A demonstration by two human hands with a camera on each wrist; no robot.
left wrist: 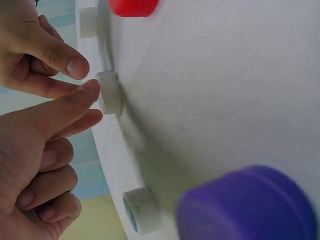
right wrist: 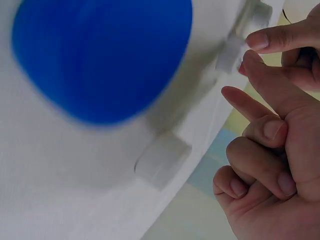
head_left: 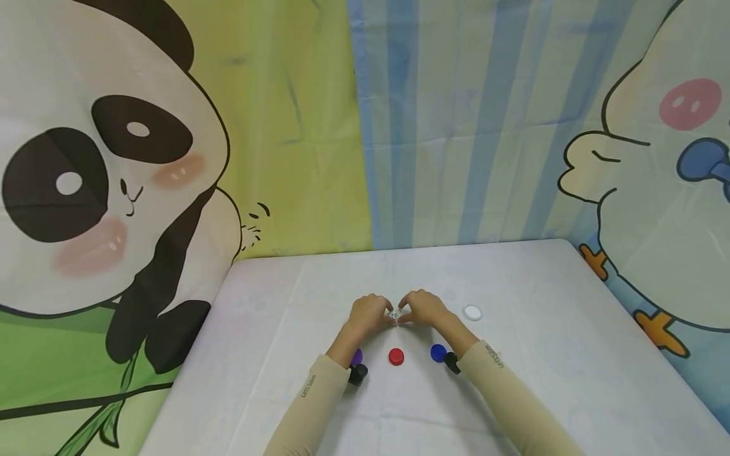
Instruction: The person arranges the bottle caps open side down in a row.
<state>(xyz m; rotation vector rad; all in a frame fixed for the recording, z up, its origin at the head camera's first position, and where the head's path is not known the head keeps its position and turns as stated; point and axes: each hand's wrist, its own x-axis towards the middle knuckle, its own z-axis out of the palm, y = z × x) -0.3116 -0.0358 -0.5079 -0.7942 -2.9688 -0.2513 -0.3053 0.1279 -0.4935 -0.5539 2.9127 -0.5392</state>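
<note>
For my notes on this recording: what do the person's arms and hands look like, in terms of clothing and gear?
The left hand and right hand wear no gloves. The left sleeve and right sleeve are long and beige, with small dark lettering near the cuffs, not clearly legible. A black device shows by each wrist.

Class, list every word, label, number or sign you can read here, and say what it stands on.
No text reads with certainty.
Left sleeve: dark lettering, too small to read.
Right sleeve: dark lettering, too small to read.
White round item near the purple cap: print on its bluish end, too blurred to read.
Small white piece between left hand and right hand: dark specks, too small to identify.
</note>
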